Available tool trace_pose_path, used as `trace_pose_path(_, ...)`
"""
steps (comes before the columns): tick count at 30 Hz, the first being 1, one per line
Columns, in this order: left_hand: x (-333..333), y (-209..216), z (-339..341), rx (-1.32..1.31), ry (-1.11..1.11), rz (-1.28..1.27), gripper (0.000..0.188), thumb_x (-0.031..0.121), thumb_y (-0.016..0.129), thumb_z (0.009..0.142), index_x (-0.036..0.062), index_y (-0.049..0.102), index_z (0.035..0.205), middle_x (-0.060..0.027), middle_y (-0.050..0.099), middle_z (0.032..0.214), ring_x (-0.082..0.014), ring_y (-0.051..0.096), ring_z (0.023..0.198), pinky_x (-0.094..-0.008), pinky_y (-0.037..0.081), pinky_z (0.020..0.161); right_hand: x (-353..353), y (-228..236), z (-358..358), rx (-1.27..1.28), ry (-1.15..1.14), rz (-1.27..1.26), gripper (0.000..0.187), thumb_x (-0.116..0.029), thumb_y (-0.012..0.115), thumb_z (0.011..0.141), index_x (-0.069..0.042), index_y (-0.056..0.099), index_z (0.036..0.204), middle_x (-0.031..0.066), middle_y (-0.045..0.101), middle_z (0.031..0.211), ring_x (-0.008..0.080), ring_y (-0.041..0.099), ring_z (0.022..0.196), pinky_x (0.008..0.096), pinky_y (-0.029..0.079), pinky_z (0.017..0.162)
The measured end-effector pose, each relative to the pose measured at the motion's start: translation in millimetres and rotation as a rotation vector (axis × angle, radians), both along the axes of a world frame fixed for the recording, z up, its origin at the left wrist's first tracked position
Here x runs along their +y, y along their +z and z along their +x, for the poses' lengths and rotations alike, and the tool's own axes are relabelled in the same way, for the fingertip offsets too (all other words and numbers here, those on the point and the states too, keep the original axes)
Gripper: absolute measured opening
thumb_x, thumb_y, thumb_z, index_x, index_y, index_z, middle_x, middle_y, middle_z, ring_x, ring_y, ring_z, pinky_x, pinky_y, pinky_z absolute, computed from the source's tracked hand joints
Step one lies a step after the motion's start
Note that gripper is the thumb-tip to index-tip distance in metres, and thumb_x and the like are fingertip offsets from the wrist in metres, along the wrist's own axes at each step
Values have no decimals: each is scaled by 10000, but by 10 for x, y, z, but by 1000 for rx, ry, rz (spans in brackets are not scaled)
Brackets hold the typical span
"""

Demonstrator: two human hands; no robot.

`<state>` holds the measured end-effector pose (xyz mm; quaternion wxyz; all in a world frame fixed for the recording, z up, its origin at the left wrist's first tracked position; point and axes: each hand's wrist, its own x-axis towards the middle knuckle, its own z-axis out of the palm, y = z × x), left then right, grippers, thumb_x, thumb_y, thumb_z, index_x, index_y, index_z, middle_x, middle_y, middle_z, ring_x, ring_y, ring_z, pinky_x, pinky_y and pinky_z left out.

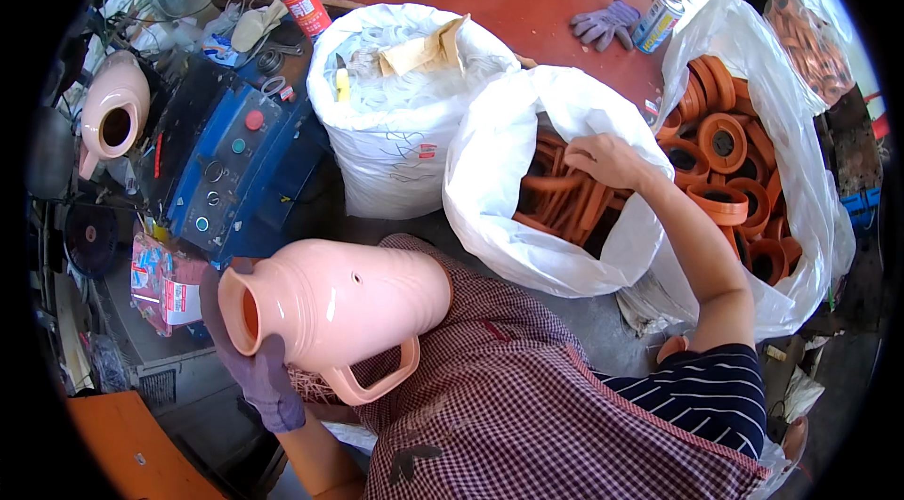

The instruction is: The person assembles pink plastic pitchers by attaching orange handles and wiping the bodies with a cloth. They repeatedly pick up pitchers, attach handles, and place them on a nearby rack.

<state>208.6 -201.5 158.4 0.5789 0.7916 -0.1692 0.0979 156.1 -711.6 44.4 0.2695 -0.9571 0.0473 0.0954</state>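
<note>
A pink plastic jug body [372, 298] with a side handle lies tilted against my checked apron, its round mouth facing left. My left hand [259, 373], in a purple-grey glove, grips it around the neck end. My bare right hand [603, 161] reaches into a white sack [480, 208] of orange-brown plastic strip-like parts [589, 213]. Its fingers are pinched on one orange-brown part [551, 183], which is blurred by motion; its exact shape cannot be made out.
Another white sack [386, 161] holds clear plastic pieces, a brown paper scrap and a yellow-handled knife. At right, a sack holds orange-brown rings [723, 142]. A blue machine with buttons [240, 161] stands left beside another pink jug [115, 114]. Spray cans and a glove [605, 24] rest on the red table [518, 1].
</note>
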Motion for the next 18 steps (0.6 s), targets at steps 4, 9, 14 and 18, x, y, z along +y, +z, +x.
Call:
trace_pose_path(4,-71,35,50,-26,-7,20,977,501,707,727,19,330,1488,-170,462,1405,-299,506,1238,-426,416,1038,-18,-909,-99,101,225,-462,490,-302,724,719,-21,634,1111,175,614,1168,336,566,1129,430,443,987)
trace_pose_path(9,-159,97,-5,-14,52,3,1016,393,762,677,13,293,1495,-211,545,1329,-311,558,1200,-408,440,1031,295,-1517,14,74,179,-605,294,-131,644,795,-8,624,1061,168,645,1108,330,620,1069,453,479,936)
trace_pose_path(14,-17,59,22,-21,35,-11,1019,376,785,672,9,297,1487,-217,538,1342,-316,551,1213,-414,446,1028,135,-414,23,61,172,-341,178,-155,615,847,-23,582,962,192,643,971,367,645,891,465,515,772)
trace_pose_path(18,-121,47,-29,-14,24,16,983,385,752,705,-14,302,1482,-219,507,1360,-310,521,1235,-425,413,1050,346,-10,46,-109,254,-351,233,-225,592,893,-18,561,995,195,628,989,370,654,864,475,532,727)
